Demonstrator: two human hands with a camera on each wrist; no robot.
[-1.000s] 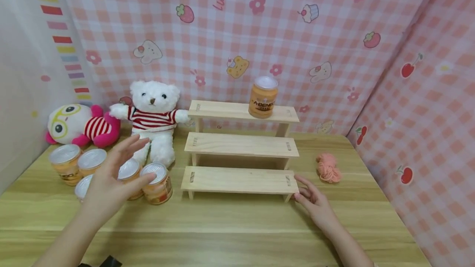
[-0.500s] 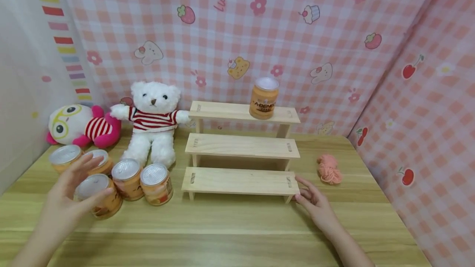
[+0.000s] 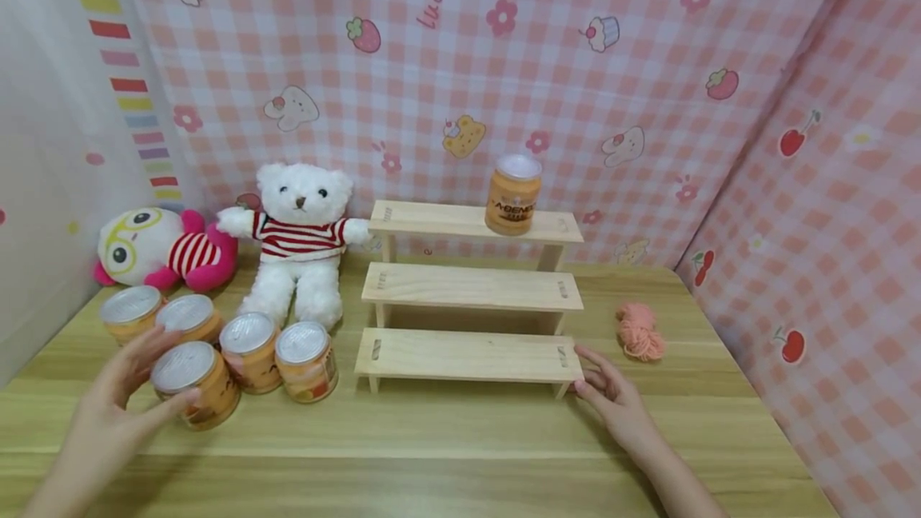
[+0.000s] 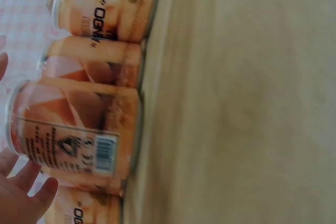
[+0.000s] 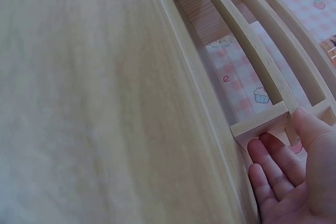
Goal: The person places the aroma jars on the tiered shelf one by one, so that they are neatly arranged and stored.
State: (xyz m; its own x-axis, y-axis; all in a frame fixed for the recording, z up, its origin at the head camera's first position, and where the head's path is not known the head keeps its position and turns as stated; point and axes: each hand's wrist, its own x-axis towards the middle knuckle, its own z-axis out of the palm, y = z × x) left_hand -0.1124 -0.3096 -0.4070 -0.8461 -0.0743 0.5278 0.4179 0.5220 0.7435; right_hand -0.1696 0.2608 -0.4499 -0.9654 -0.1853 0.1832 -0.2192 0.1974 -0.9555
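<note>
In the head view my left hand (image 3: 115,402) reaches around the near side of an orange can with a silver lid (image 3: 205,390), thumb and fingers spread apart. In the left wrist view its fingers (image 4: 23,179) lie beside that can's lid end; contact is unclear. Several similar cans (image 3: 305,362) stand close about it. My right hand (image 3: 612,398) rests against the right end of the lowest step of a three-tier wooden shelf (image 3: 468,354). In the right wrist view the thumb (image 5: 310,124) touches the step's end, with the other fingers (image 5: 273,166) by its leg. Another orange can (image 3: 513,197) stands on the top tier.
A white teddy bear (image 3: 302,230) in a striped top sits behind the cans, with a pink and white plush toy (image 3: 173,250) lying left of it. Pink yarn (image 3: 639,332) lies right of the shelf. A checked cloth (image 3: 432,62) hangs behind.
My left hand has moved left and down, away from over the front cans to the near-left one. My right hand stays at the shelf's end. The cans stand where they stood.
</note>
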